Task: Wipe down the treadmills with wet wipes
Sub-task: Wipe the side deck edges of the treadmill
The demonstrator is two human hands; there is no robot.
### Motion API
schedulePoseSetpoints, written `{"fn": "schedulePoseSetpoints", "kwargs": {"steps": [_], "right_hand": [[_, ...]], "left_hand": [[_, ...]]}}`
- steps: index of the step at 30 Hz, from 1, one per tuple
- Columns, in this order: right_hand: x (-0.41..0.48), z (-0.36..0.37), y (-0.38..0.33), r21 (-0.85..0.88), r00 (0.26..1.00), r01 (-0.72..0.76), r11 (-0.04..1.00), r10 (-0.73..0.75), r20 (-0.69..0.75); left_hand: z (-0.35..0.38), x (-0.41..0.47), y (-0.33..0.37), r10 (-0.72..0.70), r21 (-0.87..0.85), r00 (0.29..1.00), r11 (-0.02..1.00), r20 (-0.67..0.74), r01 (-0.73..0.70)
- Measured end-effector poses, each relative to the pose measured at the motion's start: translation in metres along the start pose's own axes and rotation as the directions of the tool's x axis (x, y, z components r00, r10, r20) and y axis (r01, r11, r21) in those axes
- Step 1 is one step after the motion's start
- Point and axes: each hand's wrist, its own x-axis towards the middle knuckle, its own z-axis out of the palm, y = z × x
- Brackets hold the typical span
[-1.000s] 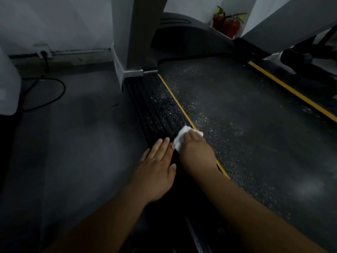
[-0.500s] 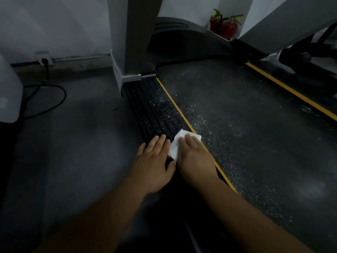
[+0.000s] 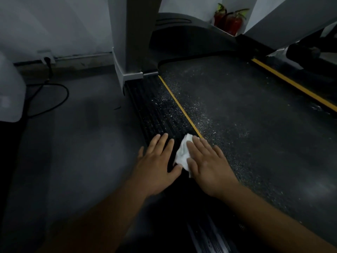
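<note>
A dark treadmill [image 3: 237,110] lies in front of me, its belt speckled with pale dust. Its ribbed black left side rail [image 3: 155,110] runs beside a thin yellow stripe [image 3: 179,106]. A crumpled white wet wipe [image 3: 183,155] lies on the rail near the stripe. My right hand [image 3: 207,165] presses flat on the wipe with straight fingers, covering its right part. My left hand [image 3: 156,161] rests flat on the rail just left of the wipe, fingers spread, holding nothing.
A grey upright post [image 3: 131,37] rises from the rail's far end. On the grey floor at left a black cable [image 3: 54,99] runs from a wall socket [image 3: 46,58]. Two red fire extinguishers [image 3: 229,21] stand behind. Another machine [image 3: 310,50] sits at far right.
My right hand has slid the wipe back toward me along the rail and its fingers have flattened. My left hand has stayed beside it.
</note>
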Motion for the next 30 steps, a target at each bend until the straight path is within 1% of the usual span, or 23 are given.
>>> {"fn": "schedulePoseSetpoints", "kwargs": {"steps": [3,4,7,9,12,14,15,17,18,19,20,22,24,25,26,28,30], "right_hand": [[0.041,-0.004,-0.009,0.000,0.998,-0.069,0.998,0.069,0.001],[0.044,-0.004,-0.013,-0.005,0.998,-0.063,0.998,0.063,-0.004],[0.009,-0.003,-0.011,-0.015,0.999,0.044,0.999,-0.045,-0.020],[-0.013,-0.003,-0.003,-0.005,0.998,0.061,0.998,-0.061,0.008],[0.025,-0.006,-0.003,0.021,1.000,-0.023,1.000,0.024,-0.015],[0.053,-0.004,-0.018,0.022,0.995,-0.103,0.994,0.103,0.007],[0.055,-0.001,-0.023,0.023,0.995,-0.101,0.995,0.101,0.006],[0.031,0.001,-0.024,0.022,0.999,0.003,1.000,-0.002,-0.049],[0.012,0.002,-0.019,0.029,0.997,0.054,0.998,-0.052,-0.064],[-0.003,0.002,-0.010,0.034,0.996,0.073,0.997,-0.071,-0.055],[-0.006,0.001,-0.002,0.037,0.997,0.068,0.997,-0.067,-0.034],[0.014,-0.004,0.004,0.051,1.000,0.007,0.999,-0.007,-0.004],[0.046,-0.005,-0.007,0.040,0.997,-0.081,0.996,0.081,-0.001],[0.053,-0.004,-0.015,0.032,0.996,-0.088,0.996,0.088,-0.004],[0.052,-0.004,-0.020,0.024,0.998,-0.054,0.998,0.055,-0.014],[0.026,-0.005,-0.017,0.008,0.998,0.067,0.998,-0.067,-0.013],[-0.004,-0.003,-0.003,0.028,0.993,0.115,0.993,-0.114,-0.016]], "left_hand": [[0.000,0.000,-0.001,0.003,0.007,1.000,1.000,0.004,-0.003],[-0.001,0.000,-0.001,0.007,0.005,1.000,1.000,0.007,-0.007],[-0.002,0.000,-0.001,0.014,-0.001,1.000,1.000,0.000,-0.014],[-0.001,0.001,-0.001,0.013,-0.009,1.000,1.000,0.002,-0.013],[-0.003,0.002,-0.002,0.015,0.003,1.000,1.000,0.005,-0.015],[-0.003,0.001,-0.002,0.024,0.010,1.000,1.000,0.019,-0.024],[-0.002,0.000,-0.003,0.027,0.004,0.999,1.000,0.025,-0.028],[-0.005,-0.001,-0.003,0.036,-0.008,0.999,0.999,0.038,-0.036],[-0.006,-0.001,-0.003,0.038,-0.013,0.998,0.999,0.045,-0.037],[-0.006,-0.001,-0.003,0.036,-0.014,0.998,0.999,0.052,-0.035],[-0.006,-0.001,-0.003,0.032,-0.010,0.998,0.999,0.061,-0.031],[-0.007,0.002,-0.002,0.028,0.012,0.995,1.000,0.093,-0.029],[-0.010,0.001,-0.004,0.034,0.026,0.991,0.999,0.132,-0.038],[-0.012,0.000,-0.004,0.041,0.027,0.988,0.999,0.151,-0.045],[-0.015,0.001,-0.005,0.048,0.027,0.985,0.998,0.164,-0.053],[-0.017,0.001,-0.005,0.056,0.029,0.981,0.998,0.187,-0.062],[-0.016,0.000,-0.006,0.052,0.041,0.979,0.997,0.197,-0.061]]}}
